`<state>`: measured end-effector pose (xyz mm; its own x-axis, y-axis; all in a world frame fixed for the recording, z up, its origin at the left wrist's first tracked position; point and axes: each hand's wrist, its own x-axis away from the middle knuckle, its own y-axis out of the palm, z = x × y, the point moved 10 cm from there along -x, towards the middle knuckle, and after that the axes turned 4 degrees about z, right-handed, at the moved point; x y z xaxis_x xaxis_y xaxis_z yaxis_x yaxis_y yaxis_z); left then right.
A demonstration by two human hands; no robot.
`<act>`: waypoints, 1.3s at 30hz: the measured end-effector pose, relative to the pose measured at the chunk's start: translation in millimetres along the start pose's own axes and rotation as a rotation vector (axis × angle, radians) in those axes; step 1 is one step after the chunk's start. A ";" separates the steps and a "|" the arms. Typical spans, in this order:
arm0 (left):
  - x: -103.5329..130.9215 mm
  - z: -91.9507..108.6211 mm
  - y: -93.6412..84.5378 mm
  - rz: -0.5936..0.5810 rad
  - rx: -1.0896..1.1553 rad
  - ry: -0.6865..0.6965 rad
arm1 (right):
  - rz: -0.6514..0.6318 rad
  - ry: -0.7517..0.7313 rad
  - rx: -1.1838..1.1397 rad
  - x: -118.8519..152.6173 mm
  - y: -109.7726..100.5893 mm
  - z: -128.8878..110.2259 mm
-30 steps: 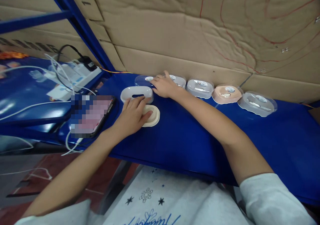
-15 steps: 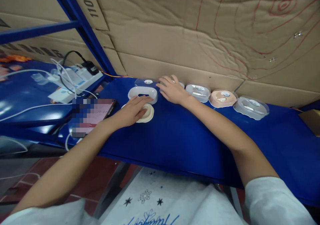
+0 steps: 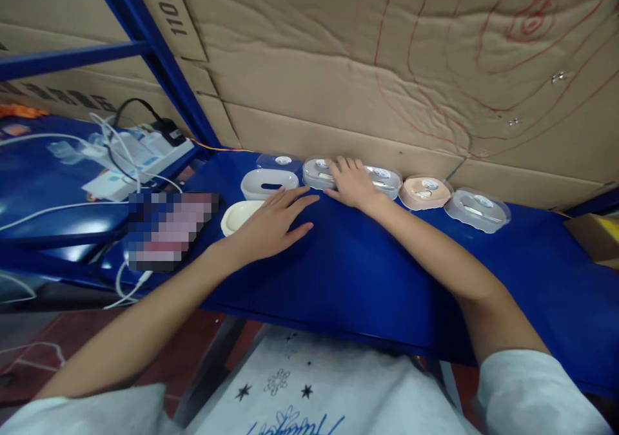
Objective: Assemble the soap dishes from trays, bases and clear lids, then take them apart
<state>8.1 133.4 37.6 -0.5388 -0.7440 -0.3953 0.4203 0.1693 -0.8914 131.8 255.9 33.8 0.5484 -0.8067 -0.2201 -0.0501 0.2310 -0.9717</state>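
My left hand [image 3: 271, 223] is open, fingers spread to the right, partly covering a cream oval tray-like piece [image 3: 233, 219]; contact with it is unclear. Just beyond stands a white oval frame [image 3: 247, 185] with a slot showing blue, and behind that a clear lid [image 3: 267, 162] with a round label. My right hand [image 3: 355, 183] is also open, its fingers lying over the right end of a clear-lidded oval case [image 3: 315, 176]. Beside its wrist sits another clear oval case [image 3: 391, 182], partly hidden by the hand.
Farther right stand a peach oval case [image 3: 420, 196] and a clear one [image 3: 476, 214]. A phone or tablet [image 3: 206, 212] with a blurred screen lies left, near a power strip [image 3: 162, 158] and cables. Cardboard [image 3: 309, 55] walls the back of the blue table [image 3: 338, 280]; a box [image 3: 592, 235] is at right.
My left hand has moved right, uncovering the left part of the cream piece, its fingers spreading. My right hand has shifted right along the row, uncovering most of the first clear-lidded case.
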 end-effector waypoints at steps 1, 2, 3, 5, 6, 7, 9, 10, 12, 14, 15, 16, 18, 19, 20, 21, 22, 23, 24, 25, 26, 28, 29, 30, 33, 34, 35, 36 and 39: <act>-2.3 1.2 -1.4 0.018 0.026 -0.014 | -0.016 -0.005 -0.005 4.1 -2.4 -3.4; -4.0 1.4 -2.9 0.036 0.053 -0.028 | -0.037 -0.013 -0.014 8.4 -5.5 -6.1; -5.2 1.0 -4.4 0.055 0.081 -0.039 | -0.063 -0.021 -0.025 12.9 -9.2 -7.9; -6.8 -0.5 -5.7 0.078 0.135 -0.053 | -0.124 -0.036 -0.054 22.2 -18.9 -9.4; -7.7 -1.5 -5.3 0.080 0.162 -0.058 | -0.163 -0.041 -0.072 27.2 -23.9 -9.6; -9.0 -2.6 -4.0 0.074 0.190 -0.065 | -0.210 -0.041 -0.091 32.5 -28.6 -9.4; -13.3 -3.9 2.5 0.039 0.249 -0.076 | -0.324 -0.018 -0.123 44.7 -36.3 -8.4; -16.0 -3.8 7.3 0.013 0.284 -0.080 | -0.382 -0.003 -0.136 51.3 -39.6 -8.4; -21.4 -2.7 20.0 -0.045 0.376 -0.096 | -0.477 0.010 -0.168 63.5 -45.9 -11.0; -24.5 0.0 35.5 -0.109 0.511 -0.124 | -0.526 0.000 -0.206 71.8 -51.9 -14.4; -24.6 1.9 42.9 -0.135 0.584 -0.139 | -0.547 -0.007 -0.231 74.6 -53.8 -14.9; -23.9 3.9 49.0 -0.153 0.649 -0.151 | -0.566 -0.013 -0.259 76.8 -55.1 -14.0; -20.5 6.3 55.8 -0.156 0.725 -0.170 | -0.595 -0.038 -0.331 79.5 -57.8 -8.2; -18.3 5.5 56.7 -0.146 0.730 -0.184 | -0.594 -0.049 -0.375 79.8 -60.4 -2.4; -15.8 3.8 56.7 -0.139 0.725 -0.201 | -0.583 -0.052 -0.415 79.7 -63.5 6.1; -13.4 2.1 56.3 -0.143 0.715 -0.217 | -0.557 -0.039 -0.444 78.8 -67.2 17.8; -11.1 0.7 55.5 -0.160 0.704 -0.228 | -0.519 -0.012 -0.459 77.4 -70.8 31.9; -9.2 0.2 54.2 -0.185 0.692 -0.230 | -0.469 0.025 -0.462 75.5 -74.3 46.8; -7.5 1.3 52.5 -0.221 0.680 -0.218 | -0.406 0.056 -0.461 72.7 -77.9 60.1; -6.1 4.2 50.6 -0.265 0.668 -0.194 | -0.332 0.073 -0.456 69.1 -81.3 69.8; -4.5 8.7 48.7 -0.312 0.653 -0.161 | -0.251 0.077 -0.450 64.7 -84.0 75.3; -0.6 20.0 46.1 -0.410 0.620 -0.092 | -0.122 0.056 -0.441 54.2 -82.3 72.6; 1.4 25.8 45.2 -0.449 0.605 -0.063 | -0.083 0.037 -0.421 47.7 -77.1 65.7; 3.1 31.2 44.5 -0.477 0.593 -0.040 | -0.067 0.022 -0.381 40.3 -68.9 57.0; 5.9 41.5 43.6 -0.499 0.560 -0.005 | -0.078 -0.006 -0.205 14.1 -39.7 31.5; 6.5 42.4 44.2 -0.497 0.546 -0.004 | -0.086 -0.006 -0.164 5.4 -31.6 26.1; 7.2 42.2 45.3 -0.498 0.529 -0.007 | -0.097 -0.002 -0.142 -2.6 -24.7 22.7; 7.8 41.5 46.4 -0.499 0.512 -0.009 | -0.106 0.001 -0.134 -9.6 -19.2 20.8; 8.7 41.5 47.1 -0.493 0.488 0.029 | -0.146 0.003 -0.133 -23.7 -7.1 19.9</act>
<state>53.5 108.0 1.4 -0.7677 -0.6405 0.0179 0.3983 -0.4989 -0.7697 135.8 284.2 47.6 0.5552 -0.8282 -0.0762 -0.0801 0.0380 -0.9961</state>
